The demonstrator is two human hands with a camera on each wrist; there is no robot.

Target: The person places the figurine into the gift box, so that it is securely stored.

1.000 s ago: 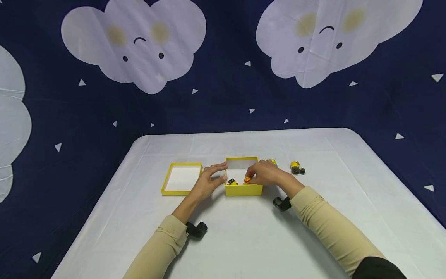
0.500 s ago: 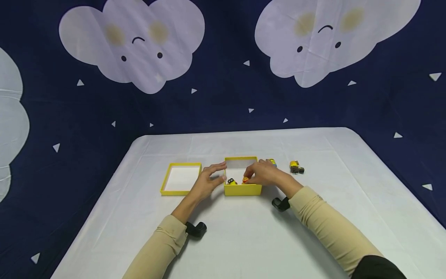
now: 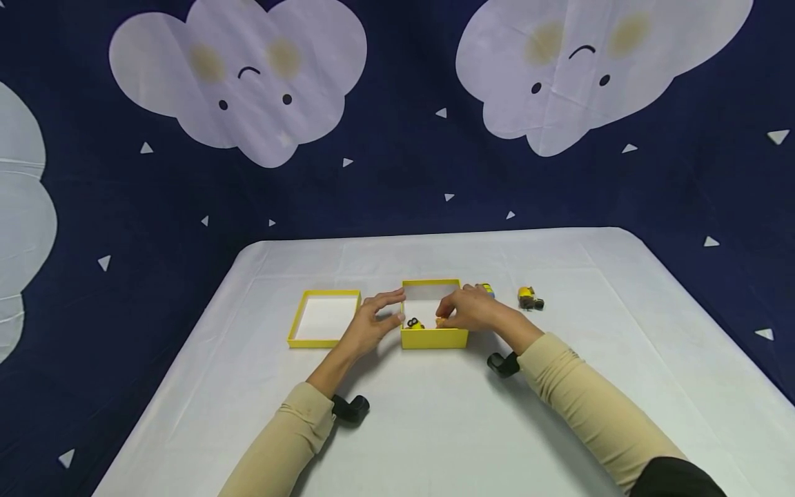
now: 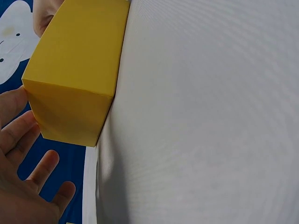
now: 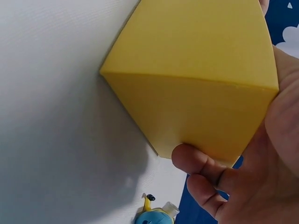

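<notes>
A yellow box [image 3: 435, 339] with a white inside stands open-topped on the white table. At its left wall the left hand [image 3: 366, 324] touches the edge with fingers and thumb spread and mostly straight. Over the right wall reaches the right hand [image 3: 475, 310]. Its thumb and index finger pinch a small toy figure [image 3: 439, 322], mostly hidden, with a bit of orange showing. Two outer fingers [image 5: 191, 161] lie against the outside of that wall in the right wrist view. A yellow toy figure with goggle-like eyes [image 3: 415, 324] is inside the box, front left.
Left of the box lies a shallow yellow lid [image 3: 319, 343], white side up. Behind the right hand is a blue-and-yellow toy figure [image 3: 488, 289]. Farther right is a yellow-and-brown toy figure [image 3: 530, 299]. A dark blue cloth [image 3: 397, 186] with clouds hangs behind the table.
Less red shows on the pinched toy figure now, as it has shifted slightly under the right fingers. The left hand and the box keep their places.
</notes>
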